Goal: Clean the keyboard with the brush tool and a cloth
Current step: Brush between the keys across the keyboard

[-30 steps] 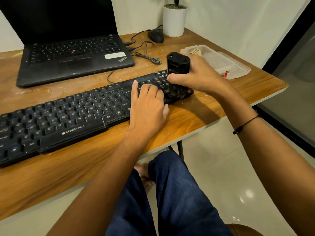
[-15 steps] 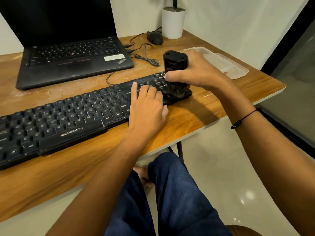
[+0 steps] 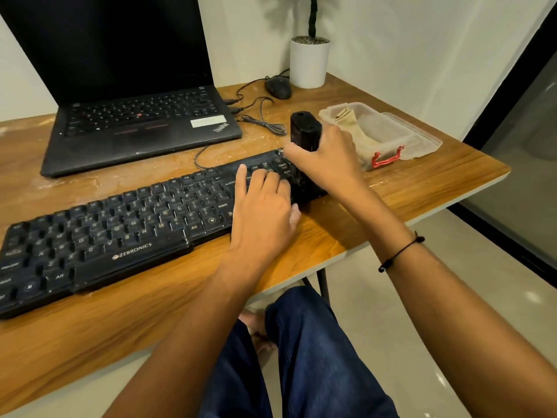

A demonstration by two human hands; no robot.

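Note:
A long black keyboard (image 3: pixel 126 224) lies slanted across the wooden table (image 3: pixel 422 179). My left hand (image 3: pixel 262 212) rests flat on its right part, fingers straight on the keys. My right hand (image 3: pixel 325 158) grips a black brush tool (image 3: pixel 304 131) held upright, its bristles down on the keyboard's right end. A beige cloth (image 3: pixel 358 131) lies folded inside a clear plastic box (image 3: pixel 416 140) with a red latch, just right of the brush.
An open black laptop (image 3: pixel 141 122) stands behind the keyboard. A black mouse (image 3: pixel 278 87), loose grey cables (image 3: pixel 262 122) and a white plant pot (image 3: pixel 309 61) sit at the back. The table's front edge runs just below my wrists, with my knee beneath.
The view has tilted up a little. The brush stays at the keyboard's right end with small shifts; the cloth in the box is now uncovered beside my right hand. My left hand has not moved.

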